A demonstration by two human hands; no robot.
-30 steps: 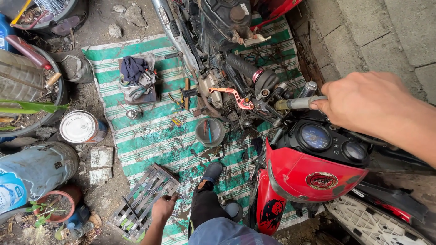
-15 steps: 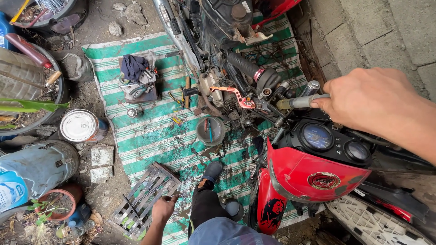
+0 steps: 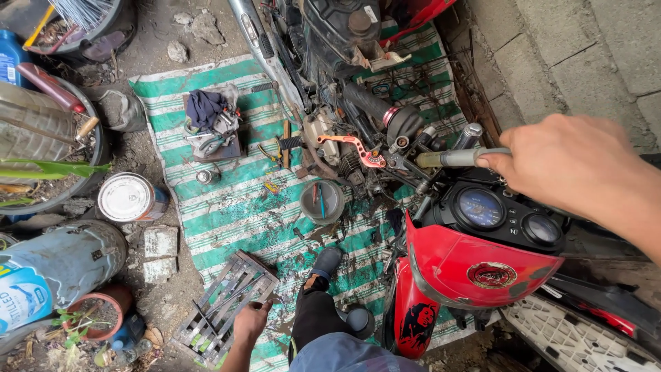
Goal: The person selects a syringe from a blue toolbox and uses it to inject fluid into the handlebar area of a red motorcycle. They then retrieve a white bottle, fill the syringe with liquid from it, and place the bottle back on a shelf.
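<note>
My right hand [image 3: 578,165] is closed around the bare handlebar end [image 3: 454,158] of a red motorcycle [image 3: 482,269], just above its gauges [image 3: 480,207]. Low in the picture, my left hand [image 3: 251,320] reaches down to the near edge of a metal tool tray [image 3: 224,306] on the ground. Its fingers are too small and hidden to tell whether they hold anything. My knee and dark shoe [image 3: 327,262] are between the tray and the motorcycle's front.
A green and white striped mat [image 3: 227,220] carries a grey bowl [image 3: 321,201] with tools, a rag pile [image 3: 210,117] and loose parts. An orange lever [image 3: 351,145] sticks out of the stripped engine area. A tin can [image 3: 127,198], a blue jug [image 3: 48,269] and tubs stand left. A concrete wall [image 3: 585,55] is right.
My right hand has shifted slightly along the handlebar end and still grips it. My left hand stays at the tool tray.
</note>
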